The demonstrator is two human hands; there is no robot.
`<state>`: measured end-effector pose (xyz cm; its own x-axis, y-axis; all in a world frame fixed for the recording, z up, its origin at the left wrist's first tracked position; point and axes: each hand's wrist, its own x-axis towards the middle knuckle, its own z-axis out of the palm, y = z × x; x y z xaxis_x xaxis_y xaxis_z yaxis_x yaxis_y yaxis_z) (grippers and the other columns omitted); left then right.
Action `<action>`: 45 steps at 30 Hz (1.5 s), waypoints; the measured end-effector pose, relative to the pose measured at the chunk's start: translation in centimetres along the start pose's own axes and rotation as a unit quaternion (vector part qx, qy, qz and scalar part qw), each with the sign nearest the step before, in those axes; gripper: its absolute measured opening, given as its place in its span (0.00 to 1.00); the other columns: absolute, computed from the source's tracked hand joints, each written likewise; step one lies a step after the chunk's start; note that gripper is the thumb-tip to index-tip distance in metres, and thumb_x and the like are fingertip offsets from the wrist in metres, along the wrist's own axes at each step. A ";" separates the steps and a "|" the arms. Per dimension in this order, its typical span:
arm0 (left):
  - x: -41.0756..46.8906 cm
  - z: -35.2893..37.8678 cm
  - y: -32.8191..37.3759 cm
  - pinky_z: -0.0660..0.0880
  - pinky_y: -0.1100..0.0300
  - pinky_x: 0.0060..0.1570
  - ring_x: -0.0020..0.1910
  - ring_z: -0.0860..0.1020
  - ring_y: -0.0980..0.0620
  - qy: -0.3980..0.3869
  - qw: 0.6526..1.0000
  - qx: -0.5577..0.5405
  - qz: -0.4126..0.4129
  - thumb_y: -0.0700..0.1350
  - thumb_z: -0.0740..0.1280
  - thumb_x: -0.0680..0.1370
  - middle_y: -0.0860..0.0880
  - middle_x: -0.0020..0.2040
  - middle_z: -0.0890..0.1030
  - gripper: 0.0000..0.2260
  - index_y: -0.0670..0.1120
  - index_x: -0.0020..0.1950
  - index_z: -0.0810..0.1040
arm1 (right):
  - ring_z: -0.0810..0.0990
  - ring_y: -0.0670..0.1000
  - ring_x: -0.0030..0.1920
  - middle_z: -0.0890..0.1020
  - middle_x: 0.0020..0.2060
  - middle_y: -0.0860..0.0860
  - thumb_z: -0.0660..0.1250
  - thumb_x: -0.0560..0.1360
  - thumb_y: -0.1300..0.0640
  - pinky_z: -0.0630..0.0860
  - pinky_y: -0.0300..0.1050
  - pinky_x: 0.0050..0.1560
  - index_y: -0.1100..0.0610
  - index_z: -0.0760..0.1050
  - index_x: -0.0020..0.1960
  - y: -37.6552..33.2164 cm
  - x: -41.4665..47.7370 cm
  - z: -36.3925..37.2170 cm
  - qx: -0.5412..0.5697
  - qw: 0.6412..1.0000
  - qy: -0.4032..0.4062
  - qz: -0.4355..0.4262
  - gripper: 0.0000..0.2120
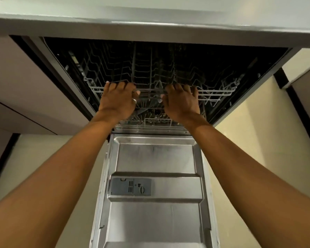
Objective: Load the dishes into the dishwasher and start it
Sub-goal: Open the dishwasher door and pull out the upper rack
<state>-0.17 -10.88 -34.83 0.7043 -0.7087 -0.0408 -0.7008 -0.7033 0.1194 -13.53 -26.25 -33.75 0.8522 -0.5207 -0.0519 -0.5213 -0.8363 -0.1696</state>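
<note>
The dishwasher stands open under the counter, its steel door [154, 221] folded down flat toward me. The upper wire rack [217, 92] sits inside the dark tub and looks bare of dishes. My left hand [117, 102] grips the rack's front rail left of centre, a ring on one finger. My right hand [182, 102] grips the same rail right of centre, fingers curled over the wire. Below my hands part of the lower rack [157, 120] shows, with what may be cutlery in it. A grey detergent dispenser [131, 188] sits on the door's inner face.
A grey countertop edge [150, 20] runs overhead. Cabinet fronts [25, 90] flank the dishwasher on the left and another cabinet [306, 86] on the right. Pale floor tiles [249, 140] lie on both sides of the lowered door.
</note>
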 end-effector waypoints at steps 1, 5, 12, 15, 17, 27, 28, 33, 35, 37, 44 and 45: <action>-0.2 0.2 0.0 0.54 0.41 0.77 0.69 0.69 0.37 0.001 1.000 -0.003 -0.004 0.55 0.51 0.85 0.43 0.68 0.75 0.18 0.48 0.68 0.71 | 0.68 0.61 0.70 0.75 0.68 0.53 0.53 0.84 0.46 0.57 0.64 0.74 0.52 0.70 0.71 -0.1 -0.2 0.0 0.007 1.000 0.002 0.007 0.20; -3.8 0.6 0.2 0.62 0.40 0.72 0.62 0.73 0.36 0.022 1.000 -0.014 -0.011 0.53 0.52 0.84 0.41 0.62 0.78 0.18 0.46 0.63 0.75 | 0.71 0.60 0.68 0.78 0.65 0.52 0.50 0.85 0.46 0.60 0.64 0.72 0.52 0.73 0.67 -0.2 -3.6 0.5 0.015 1.000 0.012 0.007 0.18; -14.3 0.3 -1.1 0.71 0.47 0.58 0.55 0.77 0.43 -0.004 1.000 -0.016 0.006 0.60 0.53 0.83 0.49 0.54 0.81 0.17 0.54 0.57 0.77 | 0.80 0.55 0.57 0.82 0.55 0.49 0.47 0.84 0.40 0.66 0.54 0.60 0.49 0.76 0.58 -0.9 -13.3 0.7 -0.015 0.999 -0.038 -0.014 0.22; -18.0 0.1 -1.2 0.72 0.51 0.52 0.50 0.80 0.45 -0.019 0.999 -0.018 0.023 0.63 0.52 0.81 0.52 0.49 0.84 0.20 0.56 0.54 0.79 | 0.81 0.55 0.54 0.83 0.52 0.48 0.50 0.83 0.41 0.69 0.55 0.59 0.49 0.77 0.55 -1.3 -17.4 0.7 -0.013 0.999 -0.052 -0.006 0.20; -19.7 -0.2 -1.2 0.71 0.51 0.51 0.50 0.81 0.47 -0.042 0.998 -0.030 0.038 0.65 0.49 0.80 0.54 0.47 0.84 0.23 0.56 0.54 0.80 | 0.81 0.54 0.54 0.83 0.51 0.47 0.50 0.83 0.40 0.69 0.55 0.59 0.48 0.78 0.55 -1.6 -19.3 0.3 -0.008 0.998 -0.070 0.003 0.21; -26.0 -0.2 -2.0 0.61 0.54 0.55 0.54 0.78 0.58 -0.105 0.986 -0.128 0.035 0.72 0.44 0.76 0.65 0.51 0.82 0.27 0.62 0.55 0.78 | 0.81 0.49 0.53 0.84 0.50 0.45 0.44 0.82 0.35 0.70 0.54 0.63 0.46 0.79 0.54 -3.0 -26.0 0.5 0.012 0.995 -0.096 0.038 0.27; -26.5 -0.2 -2.0 0.61 0.54 0.55 0.55 0.77 0.59 -0.109 0.984 -0.133 0.034 0.72 0.45 0.77 0.66 0.51 0.81 0.27 0.62 0.55 0.78 | 0.81 0.49 0.54 0.84 0.50 0.45 0.45 0.82 0.35 0.70 0.54 0.63 0.46 0.79 0.54 -3.1 -26.5 0.7 0.014 0.995 -0.094 0.038 0.27; -28.2 -0.4 -1.6 0.60 0.53 0.53 0.54 0.76 0.60 -0.117 0.983 -0.143 0.025 0.73 0.47 0.76 0.67 0.49 0.79 0.25 0.63 0.54 0.78 | 0.80 0.47 0.55 0.83 0.52 0.43 0.44 0.81 0.33 0.69 0.51 0.63 0.45 0.79 0.55 -3.2 -28.4 1.1 0.020 0.995 -0.093 0.043 0.28; -29.0 -0.2 -1.4 0.61 0.53 0.53 0.52 0.76 0.60 -0.120 0.981 -0.151 0.019 0.75 0.43 0.74 0.67 0.45 0.77 0.29 0.63 0.53 0.78 | 0.80 0.47 0.54 0.84 0.51 0.43 0.43 0.81 0.33 0.69 0.50 0.61 0.45 0.80 0.54 -3.3 -29.3 1.2 0.020 0.995 -0.081 0.045 0.29; -29.8 0.1 -1.4 0.63 0.52 0.54 0.52 0.76 0.61 -0.124 0.979 -0.159 0.014 0.77 0.41 0.72 0.67 0.44 0.77 0.31 0.64 0.53 0.78 | 0.81 0.47 0.51 0.84 0.48 0.43 0.42 0.81 0.34 0.70 0.50 0.59 0.45 0.80 0.52 -3.5 -30.2 1.3 0.022 0.996 -0.067 0.051 0.30; -31.5 -0.1 -1.6 0.66 0.51 0.57 0.50 0.78 0.63 -0.144 0.970 -0.196 0.000 0.81 0.38 0.68 0.67 0.43 0.81 0.37 0.65 0.53 0.80 | 0.81 0.47 0.43 0.83 0.40 0.44 0.44 0.82 0.36 0.73 0.51 0.55 0.46 0.81 0.46 -4.3 -32.3 2.1 0.008 0.996 -0.045 0.074 0.29; -31.7 -0.1 -1.7 0.66 0.51 0.58 0.50 0.77 0.64 -0.146 0.969 -0.198 -0.001 0.81 0.39 0.68 0.67 0.43 0.80 0.37 0.65 0.53 0.80 | 0.81 0.47 0.43 0.83 0.39 0.44 0.44 0.82 0.37 0.73 0.51 0.54 0.46 0.81 0.45 -4.5 -32.5 2.1 0.002 0.996 -0.044 0.076 0.29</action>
<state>-21.32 12.80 -33.65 0.6024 -0.7339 -0.3139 -0.5600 -0.6688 0.4889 -38.84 -5.20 -33.41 0.7642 -0.6239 -0.1634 -0.6445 -0.7481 -0.1580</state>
